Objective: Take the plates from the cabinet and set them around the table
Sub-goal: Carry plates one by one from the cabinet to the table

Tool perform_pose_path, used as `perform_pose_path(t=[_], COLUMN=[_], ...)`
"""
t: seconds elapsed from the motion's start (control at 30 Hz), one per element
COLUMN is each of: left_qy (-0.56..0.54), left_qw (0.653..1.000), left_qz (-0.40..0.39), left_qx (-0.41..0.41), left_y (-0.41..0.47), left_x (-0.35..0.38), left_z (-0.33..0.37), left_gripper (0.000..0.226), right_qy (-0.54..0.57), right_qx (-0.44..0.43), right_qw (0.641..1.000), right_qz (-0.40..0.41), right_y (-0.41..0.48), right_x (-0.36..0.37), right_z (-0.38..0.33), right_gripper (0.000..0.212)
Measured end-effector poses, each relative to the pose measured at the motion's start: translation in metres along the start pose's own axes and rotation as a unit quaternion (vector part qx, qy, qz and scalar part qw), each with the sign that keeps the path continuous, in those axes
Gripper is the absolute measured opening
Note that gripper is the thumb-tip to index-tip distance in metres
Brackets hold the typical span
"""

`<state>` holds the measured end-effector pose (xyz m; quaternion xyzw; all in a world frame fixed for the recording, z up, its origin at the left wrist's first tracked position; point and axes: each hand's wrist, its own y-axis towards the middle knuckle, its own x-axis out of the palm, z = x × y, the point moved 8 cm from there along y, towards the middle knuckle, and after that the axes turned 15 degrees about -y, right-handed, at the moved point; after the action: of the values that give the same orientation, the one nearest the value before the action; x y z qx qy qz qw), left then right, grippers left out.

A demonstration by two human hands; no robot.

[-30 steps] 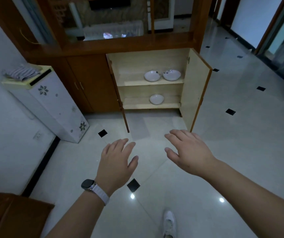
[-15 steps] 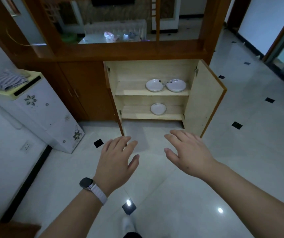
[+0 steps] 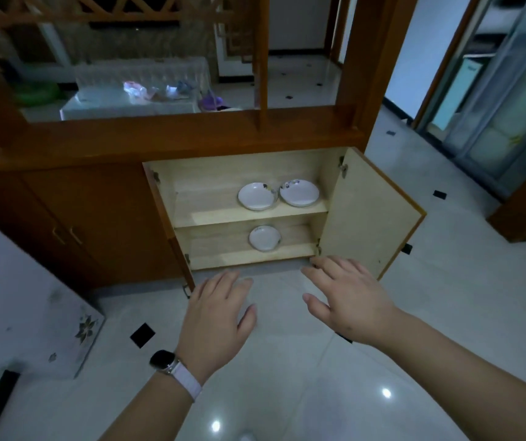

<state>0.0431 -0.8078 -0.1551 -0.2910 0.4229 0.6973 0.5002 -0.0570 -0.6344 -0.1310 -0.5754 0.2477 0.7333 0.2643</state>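
Note:
The low wooden cabinet (image 3: 245,168) stands open ahead of me, both doors swung out. On its upper shelf sit two white plates side by side, the left plate (image 3: 257,196) and the right plate (image 3: 299,193). A third, smaller-looking white plate (image 3: 264,238) lies on the lower shelf. My left hand (image 3: 215,319), with a watch on the wrist, is held out flat over the floor, fingers straight, holding nothing. My right hand (image 3: 349,297) is also stretched forward with fingers spread, empty, its fingertips near the bottom of the right door (image 3: 370,211).
A white floral-patterned box (image 3: 29,310) stands on the floor at the left. Closed brown cabinet doors (image 3: 93,224) lie left of the open bay. Through the divider opening I see a covered table (image 3: 131,103). Glossy tiled floor (image 3: 446,313) spreads to the right.
I have walked closer to the cabinet, which now looks larger and nearer. Both hands stay raised and empty, now reaching close to the cabinet's base.

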Motion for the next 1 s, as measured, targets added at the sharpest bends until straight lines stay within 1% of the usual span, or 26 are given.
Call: perform_pose_path(t=[0.13,0.23,0.4,0.53,0.63,0.93,1.0], left_qy=[0.015,0.016,0.001,-0.011,0.001,0.051,0.053], left_qw=[0.999,0.999,0.998,0.997,0.997,0.994,0.995], left_qz=[-0.036,-0.047,-0.064,-0.058,-0.063,-0.092,-0.082], left_qx=[0.004,0.008,0.017,0.040,0.043,-0.018,-0.032], left_y=[0.048,0.072,0.116,0.156,0.189,0.302,0.325], left_x=[-0.002,-0.001,0.014,0.033,0.052,0.103,0.109], left_z=[-0.033,-0.045,-0.062,-0.065,-0.073,-0.113,-0.119], left_gripper=[0.045,0.045,0.047,0.046,0.043,0.041,0.041], right_qy=[0.011,0.020,0.022,0.026,0.034,0.097,0.098], right_qx=[0.023,0.040,0.044,0.050,0.041,-0.008,-0.013], right_qw=[1.000,0.999,0.998,0.998,0.998,0.995,0.995], right_qz=[0.011,0.019,0.030,0.035,0.029,0.009,0.003], right_y=[0.041,0.060,0.099,0.130,0.161,0.284,0.307], right_x=[-0.002,0.000,0.007,0.030,0.060,0.124,0.133], right_z=[0.001,0.005,0.027,0.051,0.071,0.134,0.149], right_gripper=[0.051,0.050,0.049,0.050,0.051,0.047,0.048])
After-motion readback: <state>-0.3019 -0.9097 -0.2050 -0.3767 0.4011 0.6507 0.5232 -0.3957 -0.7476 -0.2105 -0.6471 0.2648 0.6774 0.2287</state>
